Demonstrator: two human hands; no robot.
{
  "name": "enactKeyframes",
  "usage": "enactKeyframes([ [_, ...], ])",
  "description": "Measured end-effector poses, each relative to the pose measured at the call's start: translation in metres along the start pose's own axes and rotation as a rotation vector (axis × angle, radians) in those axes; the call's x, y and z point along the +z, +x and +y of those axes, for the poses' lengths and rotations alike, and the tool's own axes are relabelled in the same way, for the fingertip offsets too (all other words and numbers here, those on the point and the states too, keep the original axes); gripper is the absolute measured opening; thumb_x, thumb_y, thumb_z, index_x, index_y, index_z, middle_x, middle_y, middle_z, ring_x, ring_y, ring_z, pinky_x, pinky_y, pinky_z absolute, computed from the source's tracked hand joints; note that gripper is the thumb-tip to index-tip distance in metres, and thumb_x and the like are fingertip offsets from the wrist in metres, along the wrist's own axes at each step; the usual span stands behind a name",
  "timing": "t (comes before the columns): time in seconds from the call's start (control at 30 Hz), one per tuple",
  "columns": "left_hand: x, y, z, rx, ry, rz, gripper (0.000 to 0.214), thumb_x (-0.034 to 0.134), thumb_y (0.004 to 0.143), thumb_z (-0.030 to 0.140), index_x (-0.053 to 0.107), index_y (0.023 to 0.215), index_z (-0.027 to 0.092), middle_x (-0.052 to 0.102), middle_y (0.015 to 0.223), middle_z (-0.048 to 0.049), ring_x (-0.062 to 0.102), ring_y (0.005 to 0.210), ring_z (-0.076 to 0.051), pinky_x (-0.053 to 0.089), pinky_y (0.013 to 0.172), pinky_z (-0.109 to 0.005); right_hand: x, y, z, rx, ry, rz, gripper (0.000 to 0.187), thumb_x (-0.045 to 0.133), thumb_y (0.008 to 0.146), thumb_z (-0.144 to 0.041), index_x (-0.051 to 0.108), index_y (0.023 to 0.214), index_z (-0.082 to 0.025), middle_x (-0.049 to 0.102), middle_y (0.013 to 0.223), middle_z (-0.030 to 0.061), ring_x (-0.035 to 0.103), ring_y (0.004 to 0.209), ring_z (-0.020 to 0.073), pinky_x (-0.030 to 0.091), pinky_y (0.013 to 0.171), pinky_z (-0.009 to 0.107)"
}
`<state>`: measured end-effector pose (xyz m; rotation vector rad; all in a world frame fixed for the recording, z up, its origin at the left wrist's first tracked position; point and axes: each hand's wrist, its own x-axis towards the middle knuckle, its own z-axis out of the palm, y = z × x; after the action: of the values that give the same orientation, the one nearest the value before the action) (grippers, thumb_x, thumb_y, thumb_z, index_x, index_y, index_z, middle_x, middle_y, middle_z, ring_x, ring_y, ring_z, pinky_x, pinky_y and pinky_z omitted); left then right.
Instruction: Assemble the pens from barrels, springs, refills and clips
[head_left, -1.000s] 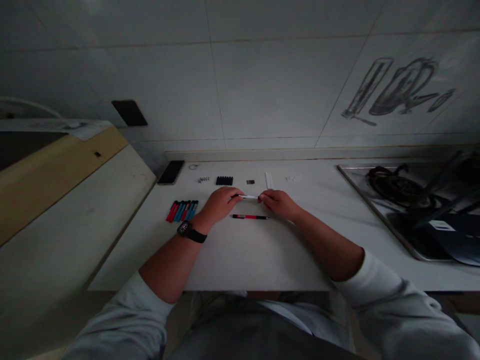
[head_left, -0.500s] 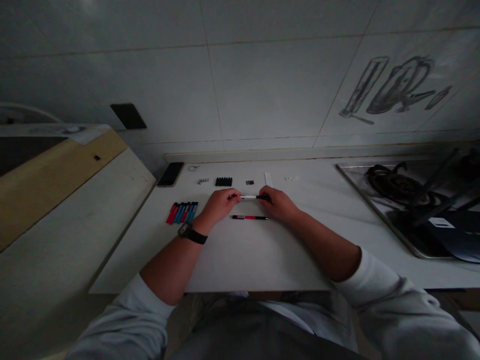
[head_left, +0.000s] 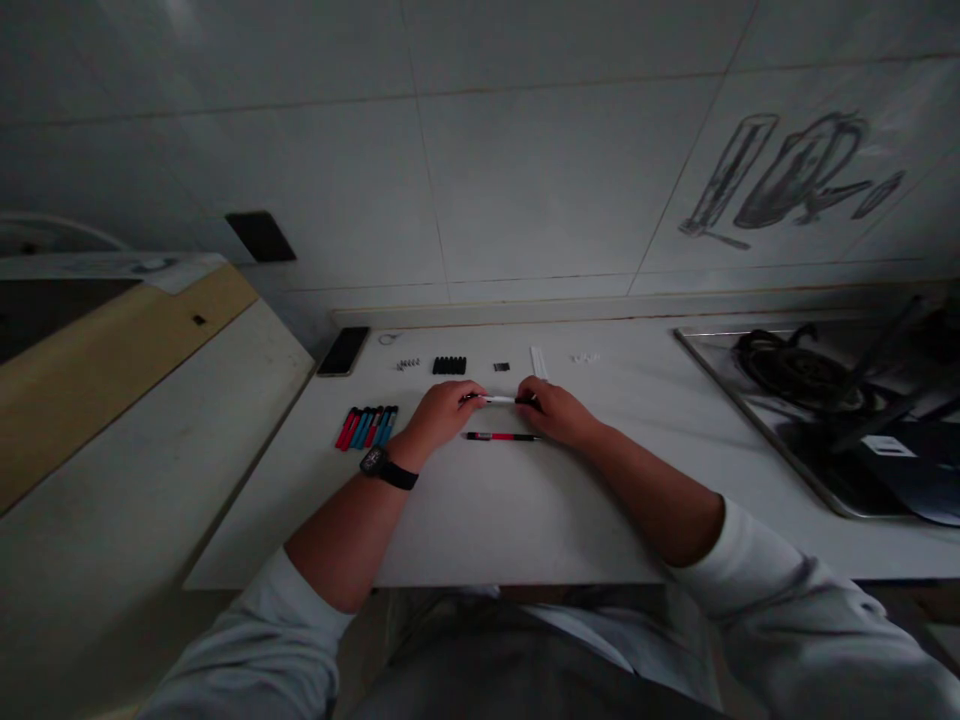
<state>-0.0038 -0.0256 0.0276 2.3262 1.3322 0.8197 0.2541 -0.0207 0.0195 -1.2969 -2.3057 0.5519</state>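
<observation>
The person's left hand (head_left: 442, 411) and right hand (head_left: 556, 411) each have fingers pinching an end of a slender white-and-black pen (head_left: 499, 400), over the smooth white counter (head_left: 517, 520), well apart from the straight metal rim (head_left: 752, 420).

Head view: worn on head | aimed forward, down | table (head_left: 525, 530) framed from above, fairly near | left hand (head_left: 442, 410), right hand (head_left: 559, 410) centred | wall (head_left: 540, 190) faced beyond
</observation>
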Motion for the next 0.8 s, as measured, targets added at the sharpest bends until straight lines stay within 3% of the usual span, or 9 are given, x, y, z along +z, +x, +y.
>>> enactKeyframes([
  [0.13, 0.0008, -0.0003, 0.0002, 0.002, 0.013, -0.003, 0.015, 0.064, 0.097, 0.027, 0.076, 0.107, 0.025, 0.078, 0.105, -0.0020, 0.071, 0.098, -0.020, 0.052, 0.089, -0.033, 0.0003, -0.0001, -0.0002, 0.001, 0.001, -0.038, 0.018, 0.049, 0.103, -0.030, 0.064, 0.100, -0.020, 0.070, 0.091, 0.0064, 0.062, 0.082, 0.0177, 0.042, 0.078, 0.027],
  [0.23, 0.0012, -0.0005, 0.0007, 0.005, 0.014, -0.004, 0.015, 0.065, 0.097, 0.027, 0.076, 0.107, 0.025, 0.078, 0.106, -0.0019, 0.071, 0.099, -0.020, 0.052, 0.090, -0.032, 0.0018, -0.0001, 0.0008, 0.021, -0.013, 0.006, 0.016, 0.061, 0.096, -0.028, 0.061, 0.110, -0.020, 0.071, 0.097, 0.0072, 0.062, 0.083, 0.0182, 0.043, 0.077, 0.027],
  [0.37, 0.0011, -0.0006, 0.0018, -0.005, 0.006, -0.007, 0.016, 0.064, 0.097, 0.026, 0.076, 0.107, 0.025, 0.078, 0.106, -0.0022, 0.071, 0.099, -0.020, 0.052, 0.090, -0.032, 0.0033, -0.0002, 0.0022, -0.020, -0.014, -0.024, 0.014, 0.053, 0.101, -0.029, 0.063, 0.106, -0.020, 0.071, 0.096, 0.0071, 0.062, 0.086, 0.0184, 0.043, 0.080, 0.028],
  [0.53, 0.0002, -0.0006, 0.0037, -0.018, -0.015, -0.024, 0.016, 0.064, 0.097, 0.027, 0.076, 0.107, 0.025, 0.078, 0.105, -0.0027, 0.071, 0.098, -0.020, 0.052, 0.089, -0.032, 0.0024, -0.0008, 0.0010, -0.016, -0.020, 0.009, 0.021, 0.061, 0.096, -0.027, 0.062, 0.115, -0.019, 0.072, 0.102, 0.0075, 0.063, 0.089, 0.0185, 0.044, 0.079, 0.027],
  [0.63, 0.0009, -0.0006, 0.0026, -0.029, -0.021, -0.034, 0.017, 0.063, 0.097, 0.028, 0.076, 0.107, 0.025, 0.078, 0.105, -0.0031, 0.071, 0.097, -0.020, 0.052, 0.088, -0.033, 0.0013, 0.0000, -0.0006, -0.051, -0.036, -0.038, 0.018, 0.051, 0.102, -0.027, 0.068, 0.107, -0.020, 0.073, 0.099, 0.0073, 0.064, 0.089, 0.0183, 0.043, 0.081, 0.028],
  [0.8, 0.0006, 0.0004, -0.0048, -0.031, -0.028, 0.005, 0.016, 0.062, 0.098, 0.026, 0.075, 0.106, 0.023, 0.077, 0.104, -0.0042, 0.069, 0.095, -0.020, 0.052, 0.088, -0.032, -0.0011, 0.0007, -0.0006, -0.011, -0.093, -0.004, 0.017, 0.054, 0.099, -0.026, 0.070, 0.103, -0.019, 0.072, 0.096, 0.0074, 0.063, 0.087, 0.0182, 0.042, 0.079, 0.027],
])
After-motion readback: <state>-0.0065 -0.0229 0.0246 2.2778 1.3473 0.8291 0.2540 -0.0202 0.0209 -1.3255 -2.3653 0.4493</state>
